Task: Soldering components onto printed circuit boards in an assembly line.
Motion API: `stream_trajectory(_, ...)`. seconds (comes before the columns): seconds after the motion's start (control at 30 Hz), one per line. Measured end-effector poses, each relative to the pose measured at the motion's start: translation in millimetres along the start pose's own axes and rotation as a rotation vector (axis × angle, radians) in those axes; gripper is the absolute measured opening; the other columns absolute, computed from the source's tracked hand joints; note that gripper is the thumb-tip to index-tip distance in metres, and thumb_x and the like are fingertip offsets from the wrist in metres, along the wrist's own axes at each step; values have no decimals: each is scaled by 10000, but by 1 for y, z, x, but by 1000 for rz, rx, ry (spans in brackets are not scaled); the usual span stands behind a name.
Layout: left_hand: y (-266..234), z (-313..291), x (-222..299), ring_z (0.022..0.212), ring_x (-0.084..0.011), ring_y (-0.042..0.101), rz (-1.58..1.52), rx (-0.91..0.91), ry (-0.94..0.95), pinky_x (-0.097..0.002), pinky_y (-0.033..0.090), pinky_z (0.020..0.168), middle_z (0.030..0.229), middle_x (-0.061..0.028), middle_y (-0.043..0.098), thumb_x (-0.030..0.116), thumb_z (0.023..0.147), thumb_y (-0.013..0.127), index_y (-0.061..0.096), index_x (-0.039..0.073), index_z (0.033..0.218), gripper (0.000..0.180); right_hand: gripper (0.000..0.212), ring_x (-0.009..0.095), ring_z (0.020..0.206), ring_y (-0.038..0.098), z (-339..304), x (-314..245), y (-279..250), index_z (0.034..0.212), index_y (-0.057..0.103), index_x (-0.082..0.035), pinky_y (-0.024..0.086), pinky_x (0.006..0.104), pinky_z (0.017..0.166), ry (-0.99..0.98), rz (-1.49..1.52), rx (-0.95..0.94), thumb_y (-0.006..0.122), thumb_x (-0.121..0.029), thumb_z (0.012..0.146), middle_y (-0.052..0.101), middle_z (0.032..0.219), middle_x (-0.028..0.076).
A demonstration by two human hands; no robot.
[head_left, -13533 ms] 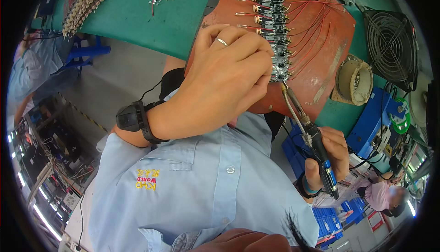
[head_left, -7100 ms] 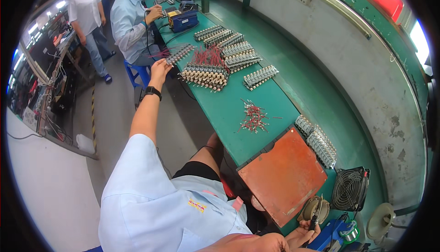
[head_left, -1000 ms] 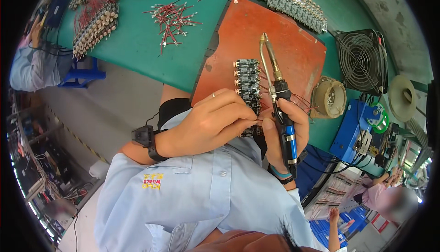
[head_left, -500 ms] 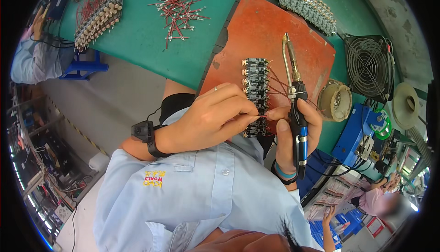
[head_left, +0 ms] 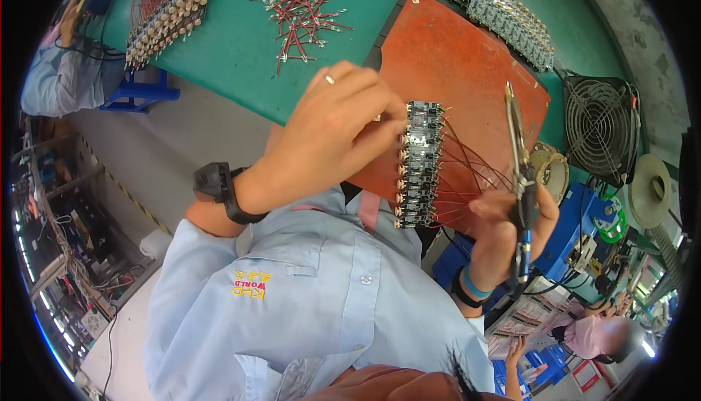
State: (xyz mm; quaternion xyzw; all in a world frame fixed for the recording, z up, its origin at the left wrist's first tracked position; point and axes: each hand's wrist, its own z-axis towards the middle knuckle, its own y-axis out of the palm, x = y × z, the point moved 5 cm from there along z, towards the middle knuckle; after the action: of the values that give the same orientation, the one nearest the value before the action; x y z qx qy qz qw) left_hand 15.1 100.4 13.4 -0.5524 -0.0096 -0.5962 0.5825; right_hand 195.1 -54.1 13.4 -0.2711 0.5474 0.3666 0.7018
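A row of small black circuit boards (head_left: 420,171) lies along the left part of the red-brown work mat (head_left: 460,58). Thin dark red wires (head_left: 464,154) fan out from its right side. My left hand (head_left: 339,120) is at the upper left end of the row, its fingers drawn together. Whatever is between those fingertips, if anything, is hidden. In my right hand (head_left: 500,237), right of the row, is a soldering iron (head_left: 522,182) with a blue and black handle, its metal tip pointing to the far side.
Loose red wires (head_left: 303,21) lie in a pile on the green table (head_left: 234,58). More board rows (head_left: 511,18) stand at the far edge. To the right are a round pot (head_left: 548,171), a fan (head_left: 600,127) and a blue device (head_left: 577,218). Other people sit at both sides.
My left hand has moved from the wire ends on the right side to the row's upper left end. My right hand has drawn off rightward with the soldering iron.
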Motion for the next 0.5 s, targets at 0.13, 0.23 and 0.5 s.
stream_trajectory(0.13,6,14,-5,806,-207,519,21,-48,-15,-318,379,780,830,-21,594,38,741,662,595,66,785,85,670,243,691,651,5,-2,-18,1147,453,64,533,332,625,-13,-16,31,713,-437,786,625,829,205)
stream_trajectory(0.23,11,17,-8,827,-205,527,51,-63,11,-333,371,794,859,-15,598,50,744,658,590,78,782,82,638,258,786,611,6,-6,-23,1095,501,34,504,336,667,-147,-90,28,730,-459,762,583,949,195)
stream_trajectory(0.5,13,21,-8,860,-197,524,94,-100,-11,-337,368,776,879,8,601,52,732,658,581,90,772,94,505,254,782,578,10,-12,-14,1026,533,33,457,361,695,-138,-190,-181,784,-263,704,602,877,190)
